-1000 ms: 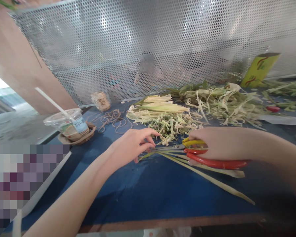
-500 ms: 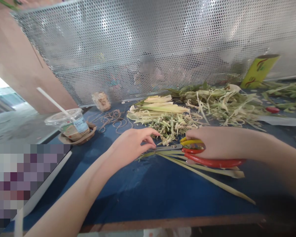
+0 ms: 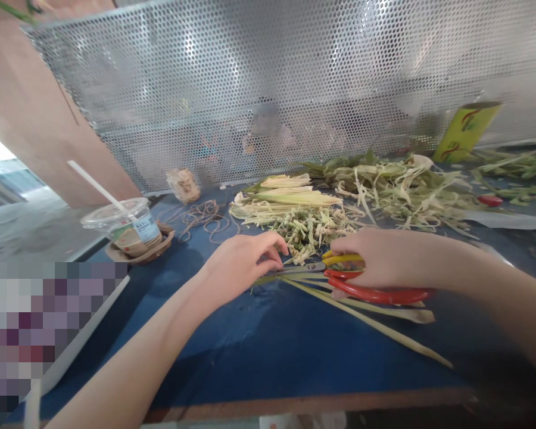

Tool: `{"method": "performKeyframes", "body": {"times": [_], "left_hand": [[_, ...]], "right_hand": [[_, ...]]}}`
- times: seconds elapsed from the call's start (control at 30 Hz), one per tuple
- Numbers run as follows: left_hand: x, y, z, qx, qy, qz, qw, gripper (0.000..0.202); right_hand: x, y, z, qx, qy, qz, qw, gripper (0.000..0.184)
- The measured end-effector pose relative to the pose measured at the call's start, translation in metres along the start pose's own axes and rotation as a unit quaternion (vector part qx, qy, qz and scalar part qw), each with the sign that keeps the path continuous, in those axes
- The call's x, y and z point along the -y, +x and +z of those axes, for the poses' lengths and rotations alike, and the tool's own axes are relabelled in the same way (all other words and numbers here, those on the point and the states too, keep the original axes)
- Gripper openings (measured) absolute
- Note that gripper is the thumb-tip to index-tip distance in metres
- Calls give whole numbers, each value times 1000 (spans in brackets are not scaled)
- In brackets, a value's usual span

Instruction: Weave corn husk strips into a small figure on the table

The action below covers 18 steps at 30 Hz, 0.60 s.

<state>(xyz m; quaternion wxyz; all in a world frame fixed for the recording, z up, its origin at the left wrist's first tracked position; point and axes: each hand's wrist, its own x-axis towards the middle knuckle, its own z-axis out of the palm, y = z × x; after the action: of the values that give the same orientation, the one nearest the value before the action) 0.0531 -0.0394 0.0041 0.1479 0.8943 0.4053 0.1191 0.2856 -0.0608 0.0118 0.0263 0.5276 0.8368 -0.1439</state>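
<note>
My right hand (image 3: 379, 259) is wrapped round the scissors (image 3: 346, 275), which have yellow and red handles. Their blades point left and reach my left hand (image 3: 256, 257). The fingers of that hand are bent in a loose pinch at the blade tips; what lies between them is hidden. Long pale-green leaf strips (image 3: 379, 325) lie under the scissors, fanning out to the right from just below my left thumb. Right behind both hands is a heap of short cut plant pieces (image 3: 310, 229), with longer pale husk leaves (image 3: 295, 195) beyond it.
On the left, a lidded plastic cup (image 3: 131, 229) with a straw stands in a brown holder (image 3: 161, 247). Twine (image 3: 201, 217) lies loose beside it. A tangled leaf pile (image 3: 397, 185) and a yellow-green box (image 3: 467, 134) are at the back right. A perforated metal screen (image 3: 232, 89) borders the table.
My left index finger has curled further down toward the thumb. The scissors and my right hand have shifted slightly left; the leaf strips also appear a little further left.
</note>
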Motion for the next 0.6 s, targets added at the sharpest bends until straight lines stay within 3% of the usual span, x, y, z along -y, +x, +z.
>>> {"method": "performKeyframes", "body": {"times": [0.13, 0.3, 0.6], "left_hand": [[1, 2, 0, -29, 32, 39, 998, 3], [3, 3, 0, -50, 10, 17, 999, 6], [3, 5, -1, -50, 34, 34, 998, 7]], "right_hand": [[1, 1, 0, -15, -19, -14, 1000, 23], [3, 0, -1, -42, -35, -23, 998, 28], [5, -5, -3, 21, -4, 13, 1000, 45]]}}
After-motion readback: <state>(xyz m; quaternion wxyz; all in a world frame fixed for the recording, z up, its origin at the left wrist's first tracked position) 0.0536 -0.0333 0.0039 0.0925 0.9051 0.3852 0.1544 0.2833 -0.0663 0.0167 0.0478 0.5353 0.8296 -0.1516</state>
